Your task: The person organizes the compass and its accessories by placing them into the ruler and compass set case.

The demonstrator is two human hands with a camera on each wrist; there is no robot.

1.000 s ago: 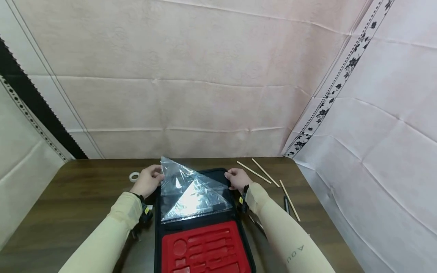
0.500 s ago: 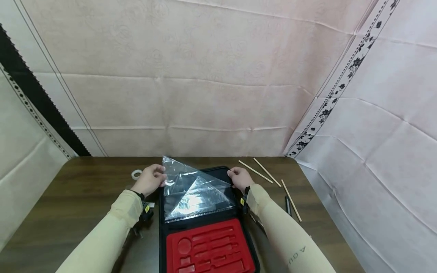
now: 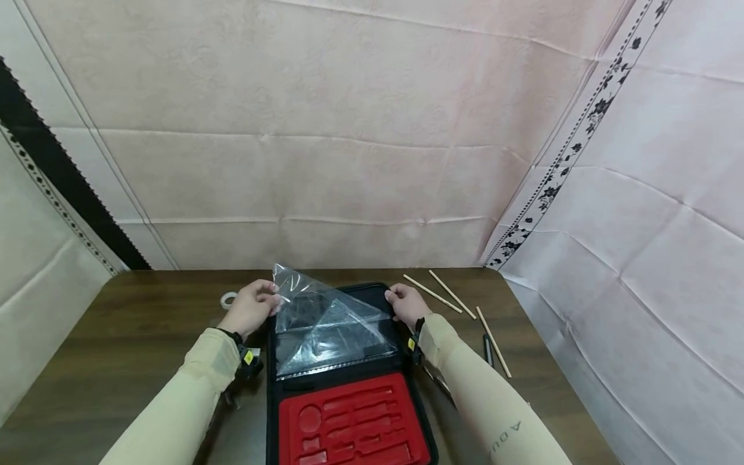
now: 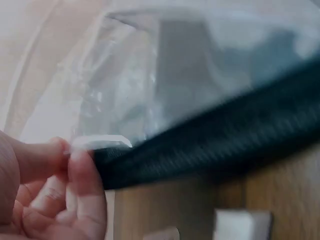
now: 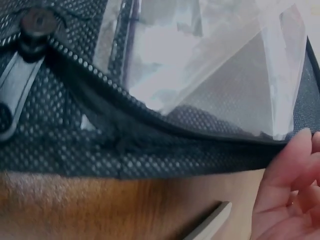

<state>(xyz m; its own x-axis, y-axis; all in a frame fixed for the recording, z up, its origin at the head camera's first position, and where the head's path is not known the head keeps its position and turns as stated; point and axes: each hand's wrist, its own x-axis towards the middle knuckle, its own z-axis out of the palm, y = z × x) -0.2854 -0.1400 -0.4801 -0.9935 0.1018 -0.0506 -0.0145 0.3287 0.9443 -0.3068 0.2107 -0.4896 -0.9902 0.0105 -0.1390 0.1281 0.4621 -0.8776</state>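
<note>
An open black case [image 3: 365, 295] stands in the middle of the table, with a red molded tray [image 3: 351, 423] in its near half. Over the far half spreads a clear plastic sheet [image 3: 328, 332], folded diagonally, its far left corner raised. My left hand [image 3: 248, 310] pinches the sheet's left edge between thumb and fingers, close beside the case rim [image 4: 165, 160]. At the far right, my right hand [image 3: 408, 303] grips the black edge of the case with thumb and fingers. In the right wrist view that edge shows mesh fabric [image 5: 200, 152] and a zipper pull [image 5: 20, 90].
A white tape roll [image 3: 228, 300] lies left of the left hand. Several thin wooden sticks [image 3: 453, 294] and a dark pen-like tool [image 3: 487, 350] lie to the right. Metal tools [image 3: 438, 381] sit partly hidden under the right forearm. Cloth walls [image 3: 349, 194] stand behind the table.
The plastic sheet's bright glare has faded and its folds have shifted slightly. Both hands stay almost in place, and the view sways a little.
</note>
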